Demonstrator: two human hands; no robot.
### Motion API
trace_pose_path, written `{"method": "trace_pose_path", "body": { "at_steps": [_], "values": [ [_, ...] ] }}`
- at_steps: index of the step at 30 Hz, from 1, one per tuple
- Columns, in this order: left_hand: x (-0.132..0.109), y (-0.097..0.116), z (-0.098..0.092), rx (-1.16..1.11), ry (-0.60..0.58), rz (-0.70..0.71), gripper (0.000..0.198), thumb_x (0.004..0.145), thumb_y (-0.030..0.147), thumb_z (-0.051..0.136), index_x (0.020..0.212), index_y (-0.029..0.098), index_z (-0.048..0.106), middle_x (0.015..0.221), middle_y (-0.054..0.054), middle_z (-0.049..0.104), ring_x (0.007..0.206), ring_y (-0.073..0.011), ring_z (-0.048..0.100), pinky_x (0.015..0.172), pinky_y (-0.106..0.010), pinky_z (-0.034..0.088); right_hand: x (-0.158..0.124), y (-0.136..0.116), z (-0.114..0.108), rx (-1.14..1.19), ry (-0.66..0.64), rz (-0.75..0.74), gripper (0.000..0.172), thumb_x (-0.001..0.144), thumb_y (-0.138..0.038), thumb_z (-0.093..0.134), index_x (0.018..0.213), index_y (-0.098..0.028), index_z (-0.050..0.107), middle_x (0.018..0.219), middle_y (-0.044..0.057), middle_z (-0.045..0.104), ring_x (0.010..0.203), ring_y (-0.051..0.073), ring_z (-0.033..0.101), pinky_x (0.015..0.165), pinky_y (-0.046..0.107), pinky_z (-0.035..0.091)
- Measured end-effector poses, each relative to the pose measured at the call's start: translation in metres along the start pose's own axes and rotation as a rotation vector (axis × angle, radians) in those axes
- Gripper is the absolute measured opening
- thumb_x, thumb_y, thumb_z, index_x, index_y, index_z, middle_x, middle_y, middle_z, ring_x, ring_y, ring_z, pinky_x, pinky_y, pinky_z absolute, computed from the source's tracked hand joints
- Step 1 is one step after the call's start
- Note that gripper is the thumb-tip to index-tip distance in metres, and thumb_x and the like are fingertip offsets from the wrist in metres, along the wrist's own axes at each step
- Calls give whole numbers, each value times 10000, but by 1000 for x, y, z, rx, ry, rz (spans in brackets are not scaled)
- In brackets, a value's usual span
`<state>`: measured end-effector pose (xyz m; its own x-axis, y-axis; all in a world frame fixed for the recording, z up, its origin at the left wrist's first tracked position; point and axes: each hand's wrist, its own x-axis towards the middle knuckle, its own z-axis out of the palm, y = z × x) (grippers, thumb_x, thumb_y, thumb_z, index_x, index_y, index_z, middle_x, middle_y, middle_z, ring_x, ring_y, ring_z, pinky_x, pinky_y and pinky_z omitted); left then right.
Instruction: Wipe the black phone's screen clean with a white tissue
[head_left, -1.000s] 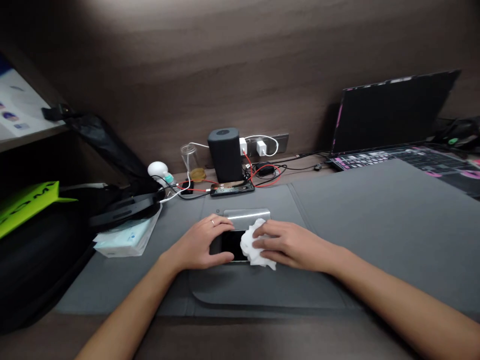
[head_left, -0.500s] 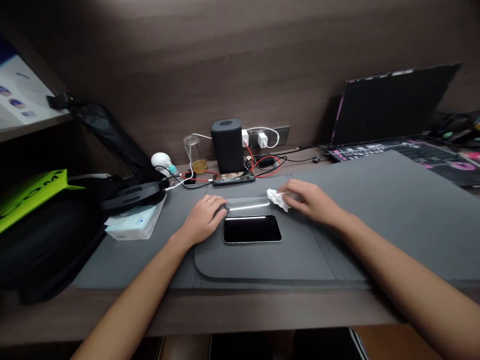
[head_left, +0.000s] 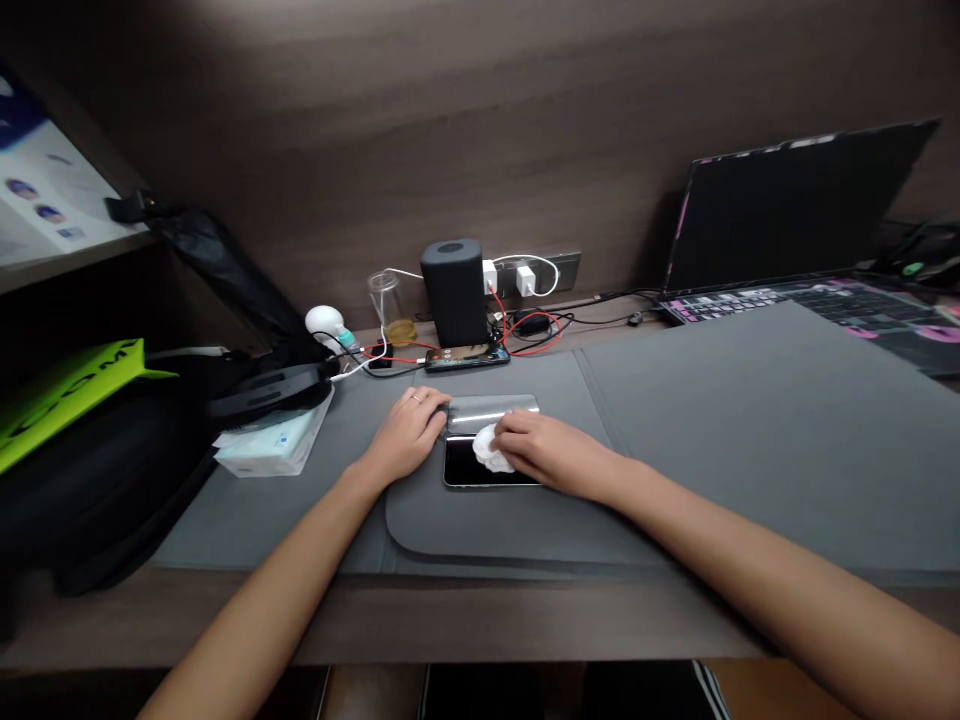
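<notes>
Pinching a crumpled white paper tissue (head_left: 487, 450) in the right hand (head_left: 541, 452), fingers closed on the wad and pressing it onto the glossy black rectangular phone (head_left: 469, 470). Bracing that phone's left end with the left hand (head_left: 407, 432), fingers loosely curved and resting there, clamped on nothing visible. Lying flat and face-up on the smooth grey rounded-corner mat (head_left: 525, 525), towards the front of the brown wooden desk (head_left: 450, 620), just in front of a thin clear shiny rectangular sheet (head_left: 495, 410).

Likely to go wrong:
- sliding of the slick phone across the mat, if pressed harder than braced;
- shedding of lint from soft, fibrous tissue onto hard glass;
- smearing from fingertips straying onto the screen;
- nudging or scuffing the clear sheet, so close behind.

Hard to tell whether rigid glass or flexible film. Well apart at the back: a matt black cylindrical speaker (head_left: 452, 292) amid tangled red and white cables (head_left: 525, 345).
</notes>
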<state>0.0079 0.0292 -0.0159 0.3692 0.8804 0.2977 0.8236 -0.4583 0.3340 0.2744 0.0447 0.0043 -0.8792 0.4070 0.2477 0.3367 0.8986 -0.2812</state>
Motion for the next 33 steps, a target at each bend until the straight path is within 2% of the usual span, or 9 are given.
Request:
{"method": "trace_pose_path", "body": {
  "at_steps": [5, 8, 12, 17, 21, 23, 26, 30, 33],
  "values": [
    [-1, -2, 1, -6, -3, -21, 336, 1002, 207, 362, 1250, 162, 584, 1234, -97, 625, 1130, -250, 519, 1021, -436, 436, 37, -18, 20, -140, -39, 109, 183, 952, -99, 505, 959, -125, 686, 1006, 126, 633, 894, 214, 563, 775, 327, 470],
    [-2, -2, 0, -15, 0, -23, 352, 997, 205, 366, 1282, 156, 567, 1284, -102, 615, 1176, -250, 508, 1053, -436, 423, 42, -31, 23, -131, -60, 49, 186, 932, -66, 508, 955, -121, 685, 1022, 126, 627, 902, 212, 551, 791, 326, 468],
    [-2, -1, -2, -17, -18, -35, 360, 1014, 244, 362, 1313, 163, 546, 1351, -94, 594, 1224, -252, 493, 1085, -441, 402, 13, -33, 7, -16, -87, -28, 261, 979, -117, 450, 1070, -126, 695, 994, 126, 625, 884, 215, 564, 779, 331, 484],
    [-2, 2, -4, -25, -41, -51, 365, 1026, 290, 357, 1326, 183, 536, 1361, -81, 595, 1215, -255, 502, 1092, -453, 394, -43, -12, -26, 102, -68, 96, 344, 1032, -274, 389, 1133, -177, 703, 1046, 132, 640, 926, 228, 609, 812, 365, 511],
    [-2, 5, -3, -38, -33, -53, 379, 1023, 287, 353, 1336, 171, 531, 1373, -88, 590, 1220, -262, 493, 1087, -459, 391, -61, -4, -39, 107, -77, 182, 369, 1037, -326, 372, 1131, -200, 706, 1099, 133, 642, 947, 237, 630, 828, 381, 525],
    [-1, 6, -3, -40, -31, -59, 378, 1018, 275, 359, 1345, 188, 527, 1378, -86, 589, 1222, -260, 491, 1083, -464, 390, -56, -4, -39, 84, -97, 178, 378, 1039, -314, 361, 1127, -196, 709, 1076, 134, 644, 940, 239, 627, 819, 381, 524],
    [-1, 6, -2, -33, -42, -77, 390, 1012, 268, 360, 1362, 198, 516, 1373, -97, 589, 1237, -266, 484, 1068, -481, 394, -34, -7, -31, 42, -106, 150, 360, 1030, -269, 375, 1090, -177, 718, 1015, 139, 642, 898, 236, 614, 786, 368, 511],
    [-1, 7, -2, -19, -69, -88, 413, 1011, 256, 342, 1380, 168, 505, 1365, -121, 587, 1265, -268, 472, 1067, -477, 386, 8, -16, -8, -45, -93, 118, 284, 982, -159, 435, 959, -143, 718, 938, 130, 638, 802, 212, 575, 745, 343, 480],
    [-1, 7, -1, -27, -96, -60, 428, 1009, 259, 349, 1412, 188, 475, 1413, -110, 556, 1284, -261, 456, 1080, -473, 371, 30, -29, 8, -101, -121, 95, 236, 936, -88, 468, 921, -143, 698, 960, 120, 639, 830, 208, 560, 758, 328, 469]
  ]
}}
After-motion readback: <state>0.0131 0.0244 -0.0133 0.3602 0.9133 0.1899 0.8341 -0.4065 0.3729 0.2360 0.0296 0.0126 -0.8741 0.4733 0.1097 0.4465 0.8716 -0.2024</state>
